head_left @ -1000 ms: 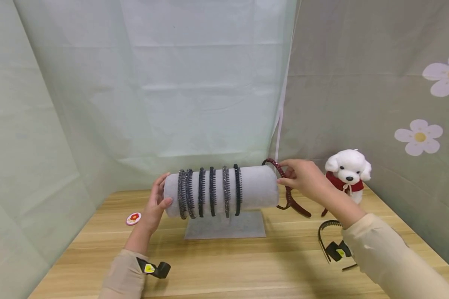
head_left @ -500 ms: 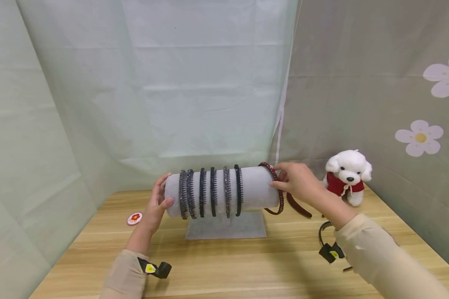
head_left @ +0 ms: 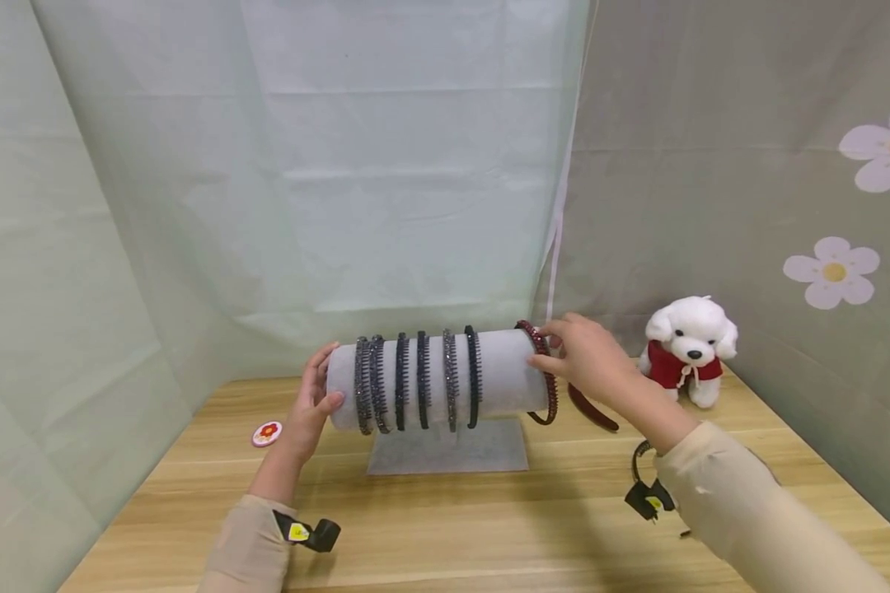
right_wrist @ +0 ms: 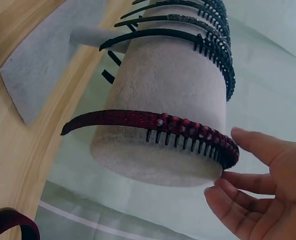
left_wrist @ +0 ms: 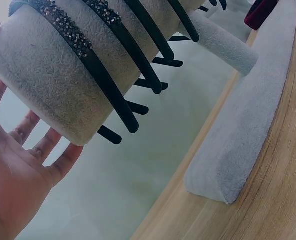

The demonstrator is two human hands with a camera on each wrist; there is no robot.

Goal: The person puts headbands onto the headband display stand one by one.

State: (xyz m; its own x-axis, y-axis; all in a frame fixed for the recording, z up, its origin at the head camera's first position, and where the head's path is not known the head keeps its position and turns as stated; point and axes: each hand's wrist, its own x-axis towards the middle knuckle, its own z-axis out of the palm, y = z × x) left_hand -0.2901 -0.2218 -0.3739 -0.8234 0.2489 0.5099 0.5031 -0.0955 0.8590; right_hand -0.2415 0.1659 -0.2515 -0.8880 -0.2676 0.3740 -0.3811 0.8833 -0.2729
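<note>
A grey velvet headband stand [head_left: 503, 371] has a horizontal roll on a flat base [head_left: 448, 451]. Several black and glittery toothed headbands [head_left: 423, 380] sit round the roll's left and middle. My left hand [head_left: 310, 416] grips the roll's left end, thumb in front, fingers spread behind and under it in the left wrist view. Round the right end goes a dark red beaded headband [right_wrist: 153, 120] with comb teeth. Thumb and fingers of my right hand [head_left: 597, 358] pinch its beaded top. In the right wrist view, its free tip sticks out past the roll.
Another dark red headband [head_left: 592, 409] lies on the wooden table [head_left: 445, 535] behind my right hand. A toothed headband [head_left: 639, 461] is partly hidden by my right sleeve. A white toy dog [head_left: 690, 338] sits at the back right, and a flower badge [head_left: 267, 433] lies at left.
My right hand has brought the red beaded headband leftward from beside the roll onto its right end, then slightly further left. The left hand has stayed on the roll.
</note>
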